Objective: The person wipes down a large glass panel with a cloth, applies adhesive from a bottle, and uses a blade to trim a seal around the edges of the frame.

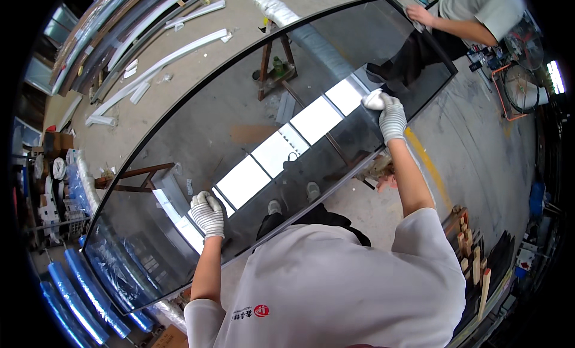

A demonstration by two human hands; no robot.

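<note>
A large, dark-tinted glass pane (239,132) with a black border lies tilted across the view in front of me. My left hand (207,215), in a white ribbed glove, rests on its near left part with the fingers laid on the surface; no object shows in it. Further right, my right hand (392,117), gloved the same way, is closed on a white cloth (374,100) pressed to the glass. At the far right corner a co-worker's hand (421,15) touches the pane's edge with a pale cloth.
Trestle legs (266,69) show through and beyond the glass. Long profiles (129,30) and white strips (162,63) lie at far left. Blue film-wrapped rolls (75,303) are at lower left. Wooden sticks (476,264) stand at right, beyond a yellow floor line (428,162).
</note>
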